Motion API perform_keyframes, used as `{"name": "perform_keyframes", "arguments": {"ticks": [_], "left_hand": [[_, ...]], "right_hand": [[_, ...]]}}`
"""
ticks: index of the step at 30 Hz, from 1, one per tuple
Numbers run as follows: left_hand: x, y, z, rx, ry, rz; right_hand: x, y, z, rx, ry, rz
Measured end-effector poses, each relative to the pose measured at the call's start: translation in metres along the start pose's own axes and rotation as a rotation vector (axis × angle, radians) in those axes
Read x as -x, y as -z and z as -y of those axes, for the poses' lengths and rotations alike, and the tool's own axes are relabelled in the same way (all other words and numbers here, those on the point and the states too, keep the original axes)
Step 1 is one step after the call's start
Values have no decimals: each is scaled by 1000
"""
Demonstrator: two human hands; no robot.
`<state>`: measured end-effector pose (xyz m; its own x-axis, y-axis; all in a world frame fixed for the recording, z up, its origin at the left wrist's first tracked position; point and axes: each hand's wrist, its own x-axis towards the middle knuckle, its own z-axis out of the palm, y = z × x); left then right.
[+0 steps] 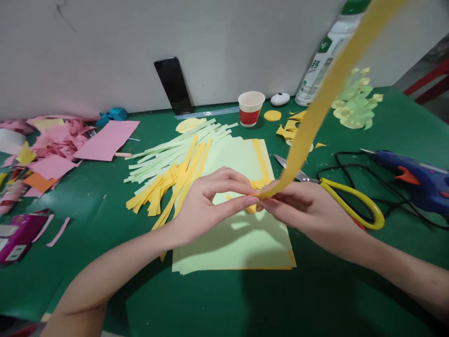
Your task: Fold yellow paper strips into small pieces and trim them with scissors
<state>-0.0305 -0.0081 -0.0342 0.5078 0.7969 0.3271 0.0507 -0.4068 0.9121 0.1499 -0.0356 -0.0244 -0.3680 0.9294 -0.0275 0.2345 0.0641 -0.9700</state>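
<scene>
Nearest to us, a long yellow paper strip (pixel 308 126) sweeps up over the stack of pale green paper sheets (pixel 228 252), its lower end held above the stack's middle. Our left hand (pixel 206 199) and right hand (pixel 308 206) both grip that end, fingers pinched close together; we cannot tell how it is folded between them. Should we pull unevenly, the paper could crease askew or tear at the pinch; should one thumb slacken, the end might spring loose. The long free tail looks unsupported, so it may twist and drag the held end out of line. Right of the stack, the scissors (pixel 328 183) lie under our right hand, where a dropping wrist could knock them. Farther right, the blue glue gun (pixel 421 180) might burn us if hot. Loose yellow strips (pixel 191 173) overlap the stack's left side, and our left arm could scatter them.
</scene>
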Motion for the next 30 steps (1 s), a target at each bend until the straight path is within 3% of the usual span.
{"name": "perform_keyframes", "arguments": {"ticks": [4, 10, 15, 20, 24, 30], "left_hand": [[0, -4, -4, 129, 149, 24], [2, -4, -5, 52, 54, -33], [0, -4, -10, 73, 207, 75], [0, -2, -11, 85, 330, 96], [2, -1, -9, 196, 317, 37], [3, -3, -6, 223, 292, 2]], "right_hand": [[0, -1, 2, 249, 109, -65], [4, -2, -3, 212, 173, -120], [8, -2, -4, 219, 137, -26], [9, -3, -5, 219, 160, -79], [6, -2, -4, 292, 227, -135], [5, 0, -3, 440, 329, -95]]}}
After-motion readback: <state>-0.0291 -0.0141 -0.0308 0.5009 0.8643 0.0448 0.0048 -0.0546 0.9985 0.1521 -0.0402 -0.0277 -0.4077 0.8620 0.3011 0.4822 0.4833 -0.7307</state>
